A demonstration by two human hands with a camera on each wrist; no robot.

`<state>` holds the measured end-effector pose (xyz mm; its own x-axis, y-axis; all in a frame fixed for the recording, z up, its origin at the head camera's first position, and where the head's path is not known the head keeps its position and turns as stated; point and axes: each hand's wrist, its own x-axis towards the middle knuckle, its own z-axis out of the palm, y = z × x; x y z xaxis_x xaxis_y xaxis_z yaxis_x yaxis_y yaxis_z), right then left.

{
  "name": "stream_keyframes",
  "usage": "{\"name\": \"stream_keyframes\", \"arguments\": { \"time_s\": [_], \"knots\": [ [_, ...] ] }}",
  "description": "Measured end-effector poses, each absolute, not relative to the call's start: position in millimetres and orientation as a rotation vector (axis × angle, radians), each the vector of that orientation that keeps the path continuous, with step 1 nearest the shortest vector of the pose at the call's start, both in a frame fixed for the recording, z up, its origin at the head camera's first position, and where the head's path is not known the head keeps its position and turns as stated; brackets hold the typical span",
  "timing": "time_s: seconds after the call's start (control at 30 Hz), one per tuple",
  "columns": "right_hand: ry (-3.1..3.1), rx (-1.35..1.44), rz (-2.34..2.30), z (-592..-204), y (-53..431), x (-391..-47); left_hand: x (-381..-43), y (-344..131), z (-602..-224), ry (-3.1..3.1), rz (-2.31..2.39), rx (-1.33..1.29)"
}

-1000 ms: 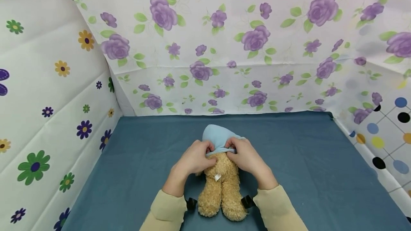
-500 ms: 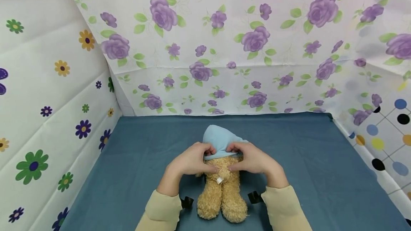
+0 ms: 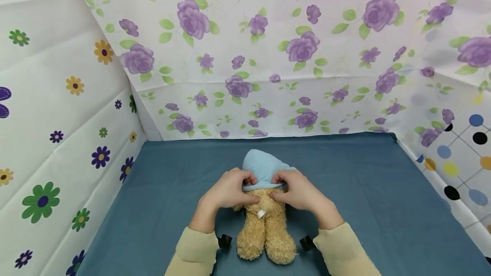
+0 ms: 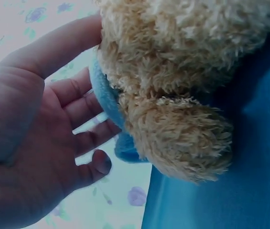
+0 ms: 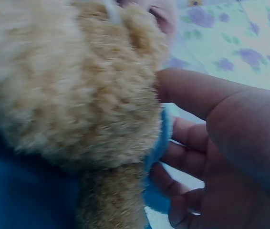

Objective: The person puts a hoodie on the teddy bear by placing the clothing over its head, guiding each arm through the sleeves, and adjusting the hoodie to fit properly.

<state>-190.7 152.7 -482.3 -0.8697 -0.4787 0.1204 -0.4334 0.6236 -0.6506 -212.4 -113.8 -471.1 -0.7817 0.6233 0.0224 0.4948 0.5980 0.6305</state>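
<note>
A curly tan plush toy lies on the blue-green cloth, legs toward me, a small white tag at its lower body. Light blue soft cloth, shaped like a hat or hood, covers its head end. My left hand is at the left of the cloth's lower edge, bent fingers touching the fabric and thumb on the fur. Opposite it, my right hand lies the same way. Both wrist views show a gap between thumb and fingers, with the blue edge in between. The toy's head is hidden.
Blue-green cloth covers the table. Behind it hangs a white sheet with purple roses; a flower-print sheet stands at the left and a dotted one at the right. Black wrist straps show near the sleeves.
The thumbs have slid off the cloth's edge down onto the fur and the wrists have spread apart. The blue edge sits slightly lower and flatter; the right thumb has lately moved back up a little.
</note>
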Motion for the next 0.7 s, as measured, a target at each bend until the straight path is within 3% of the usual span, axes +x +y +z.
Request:
{"name": "stream_keyframes", "arguments": {
  "time_s": [0.3, 0.7],
  "knots": [
    [2.942, -0.787, -0.992, -493.2, 145.8, -185.2, -215.8, -108.4, -474.1, 2.761, 0.834, 1.127],
    [3.271, -0.761, -0.78, -510.1, 135.9, -189.5, -212.9, -94.4, -481.1, 3.08, 0.658, 1.139]
  ]
}}
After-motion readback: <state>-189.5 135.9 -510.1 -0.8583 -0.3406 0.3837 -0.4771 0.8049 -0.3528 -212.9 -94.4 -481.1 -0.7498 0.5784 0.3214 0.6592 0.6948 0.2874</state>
